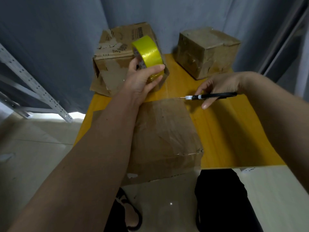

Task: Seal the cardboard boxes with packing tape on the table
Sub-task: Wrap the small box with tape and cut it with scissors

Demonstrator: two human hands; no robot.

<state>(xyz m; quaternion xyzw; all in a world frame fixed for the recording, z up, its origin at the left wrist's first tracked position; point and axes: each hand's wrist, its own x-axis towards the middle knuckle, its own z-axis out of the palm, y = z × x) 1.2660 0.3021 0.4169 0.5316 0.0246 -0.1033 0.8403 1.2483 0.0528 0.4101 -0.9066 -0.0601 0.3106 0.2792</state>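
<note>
Key relation: the tape strip runs from the near box (165, 131) up and away to the roll (148, 51); your scissors (212, 96) come at it from the right, tip just beside the box's far edge, roughly across the strip's line.
Strip: clear and hard to make out; I judge it taut between box edge and roll, but its exact path cannot be confirmed.
Left hand (142, 77): closed around the roll, thumb on the outer face, holding it raised over the table (225, 131) beyond the box.
Right hand (220, 87): gripping the scissors handles, index finger hanging free below; blades look nearly closed.
Nearer hand: the right is closer to the likely cut point; your left forearm crosses the box's left half.
Near box: lies flat at the table's front edge, long axis running away from you, top glossy with tape.
Other boxes: torn box (113, 61) at far left, directly behind the roll; cube box (207, 51) at far right, well apart from both hands.
In the way: nothing between blades and strip; watch the left fingers (133, 63) near the roll.
Step, judged: cutting the strip free at the far edge.
</note>
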